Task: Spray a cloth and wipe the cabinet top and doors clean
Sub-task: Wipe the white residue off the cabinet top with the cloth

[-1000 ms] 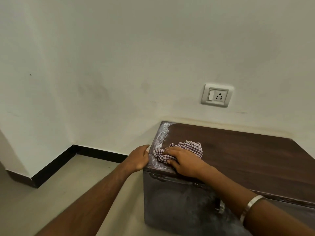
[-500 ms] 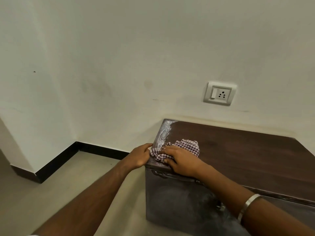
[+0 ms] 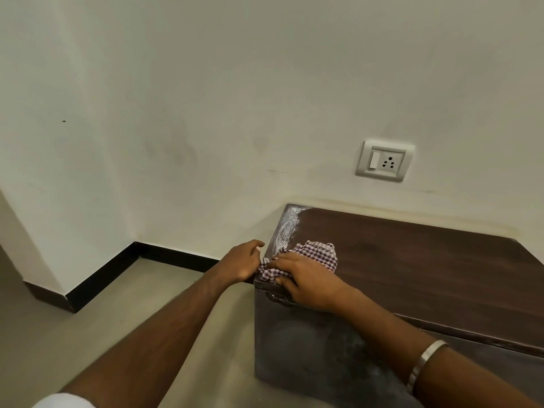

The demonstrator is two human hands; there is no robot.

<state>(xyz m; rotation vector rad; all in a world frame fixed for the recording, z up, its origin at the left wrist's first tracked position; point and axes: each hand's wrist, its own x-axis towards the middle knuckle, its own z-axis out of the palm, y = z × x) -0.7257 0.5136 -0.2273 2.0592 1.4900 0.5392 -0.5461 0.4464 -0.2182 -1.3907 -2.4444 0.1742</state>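
A low dark wooden cabinet [image 3: 426, 260] stands against the wall at the right. A whitish smear [image 3: 287, 228] runs along the left edge of its top. A crumpled purple-and-white checked cloth [image 3: 319, 254] lies at the front left corner of the top. My right hand [image 3: 306, 281] lies over the cloth, fingers spread and pressing it down at the corner. My left hand [image 3: 243, 262] is against the cabinet's left edge, just beside the cloth, fingers bent at the edge. No spray bottle is in view.
A white wall socket with a switch [image 3: 384, 161] sits above the cabinet. A handle [image 3: 278, 298] shows on the cabinet front under my right hand. Beige floor [image 3: 123, 313] with black skirting [image 3: 103, 278] lies to the left.
My right hand has slid the cloth toward the front left corner of the top. My left hand has closed in against the cabinet's left edge beside the cloth.
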